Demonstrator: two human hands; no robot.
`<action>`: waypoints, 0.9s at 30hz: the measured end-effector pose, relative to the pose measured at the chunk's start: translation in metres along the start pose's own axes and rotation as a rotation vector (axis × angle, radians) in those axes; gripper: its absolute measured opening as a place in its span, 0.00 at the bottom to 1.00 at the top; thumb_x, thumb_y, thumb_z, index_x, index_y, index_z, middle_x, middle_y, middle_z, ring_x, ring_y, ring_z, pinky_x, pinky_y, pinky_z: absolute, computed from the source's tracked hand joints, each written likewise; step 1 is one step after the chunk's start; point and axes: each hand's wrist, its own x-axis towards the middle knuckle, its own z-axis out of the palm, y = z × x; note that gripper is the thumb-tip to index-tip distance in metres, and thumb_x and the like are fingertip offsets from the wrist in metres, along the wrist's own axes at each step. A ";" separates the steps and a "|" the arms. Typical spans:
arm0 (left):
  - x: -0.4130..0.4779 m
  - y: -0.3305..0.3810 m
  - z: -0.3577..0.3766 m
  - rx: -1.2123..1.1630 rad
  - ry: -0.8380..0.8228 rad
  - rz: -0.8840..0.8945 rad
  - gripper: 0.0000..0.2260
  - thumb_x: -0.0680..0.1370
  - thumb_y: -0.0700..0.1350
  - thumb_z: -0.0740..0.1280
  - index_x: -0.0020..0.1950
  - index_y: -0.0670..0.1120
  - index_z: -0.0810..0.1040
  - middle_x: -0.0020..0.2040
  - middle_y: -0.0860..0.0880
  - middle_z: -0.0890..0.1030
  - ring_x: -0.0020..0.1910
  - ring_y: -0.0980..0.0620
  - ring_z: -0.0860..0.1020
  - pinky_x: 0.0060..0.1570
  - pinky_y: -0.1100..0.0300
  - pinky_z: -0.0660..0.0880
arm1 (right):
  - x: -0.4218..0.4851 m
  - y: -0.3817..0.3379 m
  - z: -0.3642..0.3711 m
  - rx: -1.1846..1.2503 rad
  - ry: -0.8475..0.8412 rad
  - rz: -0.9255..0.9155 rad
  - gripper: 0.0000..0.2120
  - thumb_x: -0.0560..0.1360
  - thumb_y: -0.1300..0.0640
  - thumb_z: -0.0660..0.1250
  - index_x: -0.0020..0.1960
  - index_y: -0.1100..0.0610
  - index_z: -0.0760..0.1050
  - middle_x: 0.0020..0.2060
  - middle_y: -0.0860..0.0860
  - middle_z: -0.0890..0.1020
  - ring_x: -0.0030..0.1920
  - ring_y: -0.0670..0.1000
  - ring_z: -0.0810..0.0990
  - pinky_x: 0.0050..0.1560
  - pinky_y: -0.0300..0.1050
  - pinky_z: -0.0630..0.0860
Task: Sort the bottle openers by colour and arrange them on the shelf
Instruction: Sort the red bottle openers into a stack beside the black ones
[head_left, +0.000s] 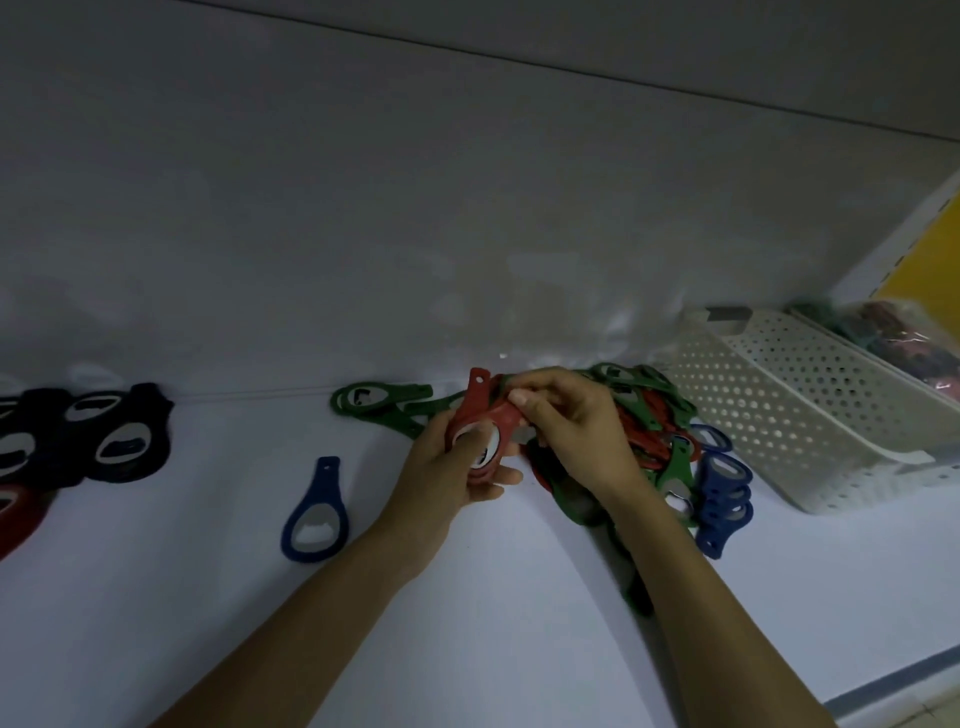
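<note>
My left hand (457, 467) grips a small stack of red bottle openers (480, 415), thumb through the ring. My right hand (571, 421) pinches the top red opener of that stack from the right. Under and behind the right hand lies a mixed heap of green and red openers (649, 415). A few blue openers (722, 493) are stacked at the heap's right edge. One blue opener (315, 512) lies alone on the white shelf (218, 597). Green openers (379, 402) lie by the back wall. Black openers (111, 439) are grouped far left, with a red one (18, 514) at the edge.
A white perforated basket (810, 410) stands at the right against the back wall. Behind it, a clear bag (893, 338) holds more dark items. A yellow panel (930, 254) rises at the far right. The shelf's front edge runs at the lower right.
</note>
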 end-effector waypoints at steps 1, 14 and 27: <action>0.000 0.000 -0.001 0.004 0.006 -0.003 0.08 0.79 0.46 0.61 0.58 0.52 0.73 0.41 0.52 0.85 0.36 0.52 0.83 0.30 0.66 0.75 | 0.000 0.001 0.002 -0.026 0.070 0.020 0.06 0.74 0.57 0.70 0.50 0.57 0.78 0.35 0.50 0.82 0.36 0.48 0.81 0.36 0.37 0.76; 0.003 -0.006 -0.003 -0.108 0.040 0.022 0.14 0.79 0.36 0.61 0.54 0.55 0.73 0.41 0.57 0.84 0.39 0.53 0.84 0.33 0.66 0.77 | 0.016 0.029 -0.012 -1.144 0.114 0.160 0.10 0.77 0.58 0.59 0.50 0.53 0.79 0.45 0.53 0.83 0.50 0.56 0.77 0.50 0.49 0.67; 0.007 0.002 -0.008 -0.389 0.025 -0.121 0.19 0.78 0.57 0.58 0.58 0.45 0.77 0.48 0.43 0.83 0.38 0.49 0.82 0.31 0.61 0.77 | -0.002 -0.001 0.009 0.110 -0.084 0.056 0.19 0.71 0.80 0.59 0.45 0.59 0.80 0.56 0.61 0.76 0.57 0.56 0.77 0.56 0.48 0.78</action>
